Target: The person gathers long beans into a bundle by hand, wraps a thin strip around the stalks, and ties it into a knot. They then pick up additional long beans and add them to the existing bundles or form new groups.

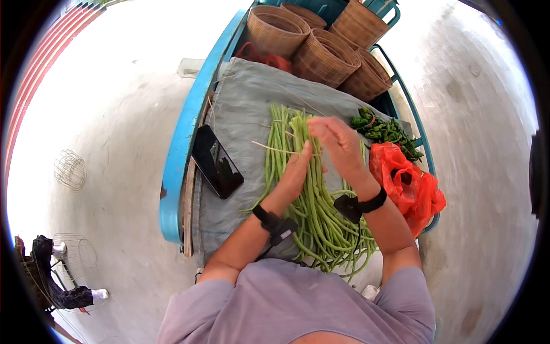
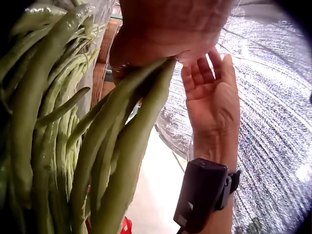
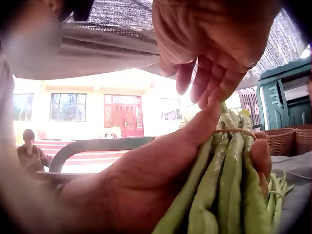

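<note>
My left hand (image 1: 295, 172) grips a bundle of long green beans (image 1: 314, 189) near its upper end, thumb up, fingers round the far side. A thin tie (image 3: 234, 130) runs around that bundle in the right wrist view. Above the bundle's top, my right hand (image 1: 339, 146) is raised with its fingers slightly bent; in the left wrist view its palm (image 2: 212, 107) shows and it holds nothing visible. Another bean bundle (image 1: 276, 143) lies just left, with a pale strand (image 1: 264, 145) sticking out across it.
A phone (image 1: 216, 161) lies on the grey cloth (image 1: 243, 86) at left. Green peppers (image 1: 387, 133) and a red plastic bag (image 1: 404, 186) lie at right. Wicker baskets (image 1: 326, 57) stand at the back. The cart's blue rail (image 1: 186, 132) borders the left side. A seated person (image 3: 31, 151) is beyond.
</note>
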